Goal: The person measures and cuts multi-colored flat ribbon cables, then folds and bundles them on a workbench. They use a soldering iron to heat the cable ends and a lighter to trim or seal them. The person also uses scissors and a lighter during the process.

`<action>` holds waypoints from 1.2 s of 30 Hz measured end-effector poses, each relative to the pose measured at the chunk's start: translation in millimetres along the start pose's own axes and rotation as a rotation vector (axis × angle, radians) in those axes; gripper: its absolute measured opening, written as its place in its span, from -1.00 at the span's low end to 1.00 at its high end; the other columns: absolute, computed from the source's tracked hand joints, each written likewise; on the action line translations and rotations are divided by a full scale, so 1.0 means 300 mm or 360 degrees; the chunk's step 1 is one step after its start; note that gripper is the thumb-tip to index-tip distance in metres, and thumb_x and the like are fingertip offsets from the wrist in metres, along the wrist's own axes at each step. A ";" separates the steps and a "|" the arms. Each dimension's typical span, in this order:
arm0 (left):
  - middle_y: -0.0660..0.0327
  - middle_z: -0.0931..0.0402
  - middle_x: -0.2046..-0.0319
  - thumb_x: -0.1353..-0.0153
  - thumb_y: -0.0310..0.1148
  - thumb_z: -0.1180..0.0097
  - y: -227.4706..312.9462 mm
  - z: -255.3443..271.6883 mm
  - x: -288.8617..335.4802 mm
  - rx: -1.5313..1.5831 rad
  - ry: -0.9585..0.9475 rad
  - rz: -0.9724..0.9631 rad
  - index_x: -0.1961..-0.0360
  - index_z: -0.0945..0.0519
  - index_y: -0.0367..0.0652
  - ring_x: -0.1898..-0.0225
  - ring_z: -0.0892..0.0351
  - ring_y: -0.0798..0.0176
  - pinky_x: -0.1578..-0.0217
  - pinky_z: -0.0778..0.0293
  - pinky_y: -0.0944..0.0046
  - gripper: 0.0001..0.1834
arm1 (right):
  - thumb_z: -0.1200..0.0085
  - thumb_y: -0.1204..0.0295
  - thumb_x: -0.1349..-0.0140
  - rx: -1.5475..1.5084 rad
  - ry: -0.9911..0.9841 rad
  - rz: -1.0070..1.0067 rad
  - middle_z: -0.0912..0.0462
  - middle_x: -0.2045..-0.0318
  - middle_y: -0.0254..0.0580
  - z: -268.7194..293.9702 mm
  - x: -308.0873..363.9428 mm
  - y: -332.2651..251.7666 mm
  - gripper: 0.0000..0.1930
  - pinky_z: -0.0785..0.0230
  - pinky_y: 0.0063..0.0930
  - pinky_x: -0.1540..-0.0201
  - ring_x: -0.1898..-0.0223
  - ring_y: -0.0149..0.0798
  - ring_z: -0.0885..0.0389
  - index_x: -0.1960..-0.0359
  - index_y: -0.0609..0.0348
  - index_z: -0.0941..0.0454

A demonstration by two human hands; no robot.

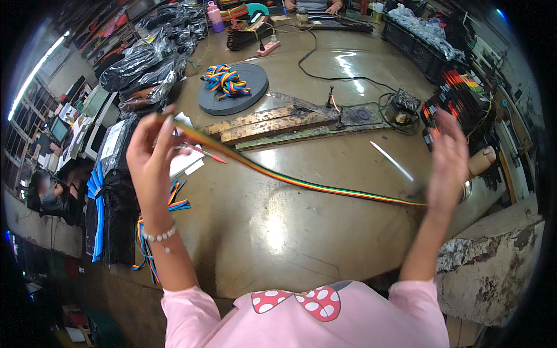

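Observation:
A long striped strap (301,183) in red, yellow, green and black stretches across in front of me. My left hand (154,142), with a beaded bracelet at the wrist, pinches its left end, raised above the table. The strap sags down to the right and passes out of sight behind my right wrist. My right hand (447,156) is raised at the right, blurred by motion, its fingers stretched upward and apart from the thumb. No hold on the strap shows there. A red pen (217,159) and white papers (184,165) lie beside my left hand.
A wooden jig (261,123) with metal fittings lies mid-table, before a round grey disc (209,100) bearing a coiled multicoloured cord (226,81). A white pen (391,160), a black cable (307,69) and a black crate (415,52) are to the right. Black plastic-wrapped bundles (145,64) stand left.

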State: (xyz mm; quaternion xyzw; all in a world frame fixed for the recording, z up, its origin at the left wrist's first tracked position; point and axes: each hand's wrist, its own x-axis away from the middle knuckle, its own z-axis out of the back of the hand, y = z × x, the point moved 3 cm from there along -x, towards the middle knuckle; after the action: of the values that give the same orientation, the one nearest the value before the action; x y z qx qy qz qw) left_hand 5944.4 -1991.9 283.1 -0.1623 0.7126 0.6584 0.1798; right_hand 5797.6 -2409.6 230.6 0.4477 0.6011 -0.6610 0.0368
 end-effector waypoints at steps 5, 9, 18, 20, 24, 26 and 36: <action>0.19 -0.59 0.40 -0.18 -0.40 -0.17 0.188 -0.388 -0.080 0.0196 -0.0600 -0.0576 0.22 -0.56 -0.34 0.45 -0.61 0.40 0.48 -0.47 0.51 -0.78 | 0.10 0.11 -0.31 -0.0286 -0.0949 0.0150 -0.34 -0.15 -0.02 -0.562 -0.066 -0.165 -0.45 -0.17 -0.23 -0.21 -0.18 -0.16 -0.33 -0.18 0.28 -0.24; 0.28 -0.57 0.53 -0.18 -0.29 -0.17 0.092 -0.370 -0.205 0.0054 -0.0400 -0.0632 0.34 -0.59 -0.28 0.52 -0.57 0.46 0.53 -0.38 0.57 -0.77 | 0.08 0.14 -0.32 -0.0657 -0.1123 -0.0728 -0.47 0.36 -0.30 -0.570 -0.148 -0.147 -0.61 -0.34 -0.62 0.42 0.50 -0.54 -0.41 0.06 0.24 -0.41; 0.38 -0.46 0.60 -0.14 -0.13 -0.18 -0.776 -0.394 -0.389 -0.0376 -0.0366 0.0294 0.47 -0.63 -0.27 0.52 -0.32 0.52 0.46 -0.24 0.47 -0.65 | -0.03 0.16 -0.26 0.0482 -0.0941 -0.1170 -0.35 0.70 -0.50 -0.367 -0.256 0.291 -0.68 -0.04 -0.71 0.68 0.71 -0.64 -0.21 0.38 0.21 -0.52; 0.35 -0.47 0.65 -0.09 -0.08 -0.21 -0.873 -0.410 -0.402 -0.0651 -0.0317 0.0291 0.51 -0.64 -0.28 0.57 -0.34 0.50 0.51 -0.27 0.42 -0.60 | -0.06 0.17 -0.23 0.0787 -0.0912 -0.0985 -0.41 0.71 -0.42 -0.354 -0.278 0.351 -0.65 -0.10 -0.63 0.61 0.66 -0.57 -0.28 0.43 0.29 -0.54; 0.21 -0.55 0.67 0.03 0.01 -0.28 -0.941 -0.422 -0.405 -0.1108 -0.0218 0.0368 0.53 -0.67 -0.24 0.59 -0.51 0.41 0.49 -0.38 0.36 -0.56 | -0.06 0.20 -0.22 0.0839 -0.0985 -0.0841 -0.41 0.71 -0.40 -0.372 -0.317 0.429 -0.65 -0.11 -0.57 0.60 0.65 -0.55 -0.30 0.43 0.34 -0.54; 0.20 -0.56 0.67 0.05 0.02 -0.30 -0.947 -0.419 -0.402 -0.1199 -0.0166 0.0435 0.53 -0.68 -0.23 0.59 -0.53 0.38 0.47 -0.40 0.36 -0.56 | -0.05 0.20 -0.23 0.0775 -0.0982 -0.0851 -0.40 0.72 -0.41 -0.385 -0.334 0.448 -0.65 -0.09 -0.58 0.61 0.66 -0.56 -0.28 0.42 0.32 -0.54; 0.23 -0.59 0.65 0.04 -0.20 -0.33 -0.982 -0.402 -0.435 -0.0556 -0.0317 0.0634 0.55 -0.68 -0.30 0.63 -0.46 0.46 0.54 -0.36 0.42 -0.69 | -0.06 0.18 -0.22 0.0640 -0.0996 -0.1049 -0.38 0.71 -0.45 -0.351 -0.348 0.500 -0.67 -0.01 -0.61 0.65 0.69 -0.59 -0.22 0.42 0.25 -0.55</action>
State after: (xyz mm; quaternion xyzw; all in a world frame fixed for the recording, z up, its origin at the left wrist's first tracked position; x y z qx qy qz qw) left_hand 6192.3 -2136.6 93.3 0.0179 0.5851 0.8063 0.0853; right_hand 6005.6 -2414.7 195.6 0.0122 0.5314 -0.8430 -0.0828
